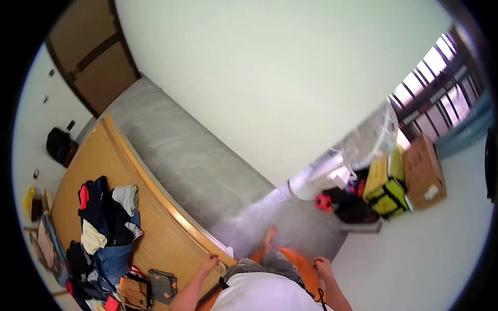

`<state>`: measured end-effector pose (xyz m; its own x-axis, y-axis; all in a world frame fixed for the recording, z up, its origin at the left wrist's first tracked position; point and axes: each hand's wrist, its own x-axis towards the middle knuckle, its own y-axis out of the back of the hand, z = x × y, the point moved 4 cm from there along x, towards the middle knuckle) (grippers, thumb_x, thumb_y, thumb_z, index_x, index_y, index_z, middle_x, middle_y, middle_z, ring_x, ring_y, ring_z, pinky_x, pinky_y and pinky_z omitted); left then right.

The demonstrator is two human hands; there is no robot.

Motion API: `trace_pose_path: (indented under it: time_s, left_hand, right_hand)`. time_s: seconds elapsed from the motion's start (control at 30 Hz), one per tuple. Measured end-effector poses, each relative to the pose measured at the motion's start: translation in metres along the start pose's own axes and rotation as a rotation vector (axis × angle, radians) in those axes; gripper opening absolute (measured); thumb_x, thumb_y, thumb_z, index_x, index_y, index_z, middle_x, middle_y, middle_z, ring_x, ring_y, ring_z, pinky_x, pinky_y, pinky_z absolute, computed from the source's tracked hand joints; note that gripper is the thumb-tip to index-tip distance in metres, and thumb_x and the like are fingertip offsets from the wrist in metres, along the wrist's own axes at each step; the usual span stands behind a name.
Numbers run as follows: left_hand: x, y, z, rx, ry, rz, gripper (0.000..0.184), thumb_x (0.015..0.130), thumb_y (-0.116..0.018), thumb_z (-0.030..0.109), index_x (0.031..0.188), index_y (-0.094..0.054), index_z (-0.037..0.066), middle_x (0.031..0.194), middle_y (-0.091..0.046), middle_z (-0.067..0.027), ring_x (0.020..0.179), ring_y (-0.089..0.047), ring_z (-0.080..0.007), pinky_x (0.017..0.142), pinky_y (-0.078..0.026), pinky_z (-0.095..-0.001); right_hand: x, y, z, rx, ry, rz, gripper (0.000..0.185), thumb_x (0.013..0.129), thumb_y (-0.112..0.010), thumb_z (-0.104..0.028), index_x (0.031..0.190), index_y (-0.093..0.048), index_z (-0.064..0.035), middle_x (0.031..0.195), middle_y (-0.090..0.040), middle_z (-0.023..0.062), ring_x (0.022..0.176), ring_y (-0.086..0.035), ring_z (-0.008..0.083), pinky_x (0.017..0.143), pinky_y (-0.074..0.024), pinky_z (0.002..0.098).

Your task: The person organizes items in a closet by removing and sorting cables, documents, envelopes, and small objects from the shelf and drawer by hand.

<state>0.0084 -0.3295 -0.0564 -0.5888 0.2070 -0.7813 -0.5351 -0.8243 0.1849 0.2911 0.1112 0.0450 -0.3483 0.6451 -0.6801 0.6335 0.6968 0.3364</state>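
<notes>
My left hand [209,262] is beside the near end of the wooden board's raised edge [176,217], its fingers drawn together. Whatever they may hold is too small to make out. On the other side of my body, my right hand [322,266] has curled fingers next to an orange surface [301,265]; its contents, if any, are hidden. Between the hands are my white shirt [270,293] and grey shorts [282,266], with a dark cord hanging at the right. One bare foot [269,236] is on the grey floor.
Clothes [111,223] lie piled on the wooden surface at left, near a brown bag [133,292] and a grey folded item [163,285]. At right are a cardboard box [423,168], a yellow-green bag [386,197], a pink-red ball [323,202] and a barred window [438,85].
</notes>
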Motion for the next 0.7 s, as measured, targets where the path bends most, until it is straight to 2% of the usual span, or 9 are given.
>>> trace_pose_path:
  time_s: [0.07,0.13,0.2,0.23,0.33,0.43,0.57,0.63,0.7]
  left_hand:
    - [0.021,-0.020,-0.067,-0.028,0.029,0.115,0.026,0.085,-0.053,0.011,0.105,-0.063,-0.001,0.085,-0.066,-0.0124,0.073,-0.063,-0.0210,0.068,-0.051,-0.0341]
    - [-0.015,-0.043,-0.078,0.436,0.211,0.103,0.031,0.083,-0.054,0.016,0.109,-0.063,0.001,0.093,-0.067,-0.0152,0.079,-0.064,-0.0275,0.075,-0.050,-0.0398]
    - [-0.057,-0.072,-0.084,0.399,-0.107,0.153,0.037,0.082,-0.053,0.024,0.112,-0.062,0.003,0.099,-0.067,-0.0162,0.085,-0.064,-0.0313,0.080,-0.049,-0.0420]
    - [-0.069,-0.078,-0.076,0.339,-0.141,0.160,0.037,0.082,-0.053,0.024,0.112,-0.062,0.004,0.099,-0.067,-0.0160,0.086,-0.064,-0.0314,0.080,-0.049,-0.0420]
    - [-0.058,-0.072,-0.049,0.167,0.070,0.209,0.037,0.083,-0.053,0.026,0.111,-0.063,0.005,0.101,-0.067,-0.0152,0.089,-0.063,-0.0319,0.082,-0.048,-0.0421]
    - [-0.028,-0.040,-0.021,0.016,0.263,0.268,0.037,0.083,-0.053,0.028,0.111,-0.064,0.007,0.102,-0.067,-0.0144,0.092,-0.063,-0.0323,0.083,-0.048,-0.0422]
    - [0.040,0.041,-0.003,-0.020,0.351,0.277,0.037,0.083,-0.053,0.031,0.110,-0.065,0.009,0.104,-0.066,-0.0133,0.096,-0.062,-0.0329,0.085,-0.048,-0.0423]
    - [0.076,0.085,-0.001,0.039,0.379,0.244,0.037,0.084,-0.053,0.032,0.110,-0.065,0.010,0.105,-0.066,-0.0128,0.098,-0.061,-0.0332,0.086,-0.048,-0.0424]
    - [0.125,0.119,-0.010,0.257,0.331,0.166,0.037,0.084,-0.053,0.034,0.110,-0.066,0.011,0.106,-0.066,-0.0123,0.100,-0.061,-0.0335,0.087,-0.047,-0.0424]
  right_hand:
    - [0.064,-0.015,-0.058,-0.106,0.109,-0.143,0.018,0.077,-0.044,0.002,0.082,-0.061,0.0012,0.070,-0.060,0.0089,0.059,-0.059,0.0177,0.053,-0.0501,0.0298]
    - [0.107,-0.029,-0.104,-0.193,0.059,-0.161,0.018,0.076,-0.044,0.002,0.083,-0.060,0.0017,0.070,-0.062,0.0084,0.062,-0.059,0.0157,0.056,-0.0483,0.0281]
    - [0.148,-0.052,-0.153,-0.256,0.156,-0.230,0.018,0.076,-0.044,0.003,0.082,-0.061,0.0010,0.067,-0.061,0.0074,0.058,-0.059,0.0157,0.053,-0.0479,0.0282]
    - [0.164,-0.065,-0.177,-0.284,0.236,-0.242,0.018,0.076,-0.045,0.004,0.080,-0.062,0.0002,0.063,-0.059,0.0064,0.054,-0.058,0.0157,0.051,-0.0476,0.0284]
    - [0.239,-0.118,-0.209,-0.440,0.367,-0.382,0.017,0.076,-0.046,0.004,0.079,-0.063,0.0005,0.062,-0.060,0.0056,0.055,-0.058,0.0145,0.050,-0.0473,0.0285]
    - [0.288,-0.203,-0.246,-0.564,0.398,-0.502,0.018,0.077,-0.046,0.004,0.078,-0.063,0.0010,0.061,-0.060,0.0062,0.055,-0.059,0.0135,0.050,-0.0471,0.0274]
    - [0.268,-0.352,-0.326,-0.681,0.395,-0.652,0.018,0.076,-0.048,0.003,0.084,-0.065,0.0024,0.066,-0.064,0.0081,0.060,-0.062,0.0155,0.053,-0.0505,0.0278]
    - [0.285,-0.420,-0.345,-0.706,0.424,-0.678,0.018,0.077,-0.049,0.002,0.085,-0.065,0.0028,0.067,-0.064,0.0083,0.060,-0.063,0.0161,0.053,-0.0513,0.0280]
    - [0.329,-0.446,-0.319,-0.791,0.584,-0.766,0.018,0.078,-0.052,-0.001,0.087,-0.067,0.0009,0.068,-0.065,0.0084,0.061,-0.063,0.0159,0.053,-0.0517,0.0278]
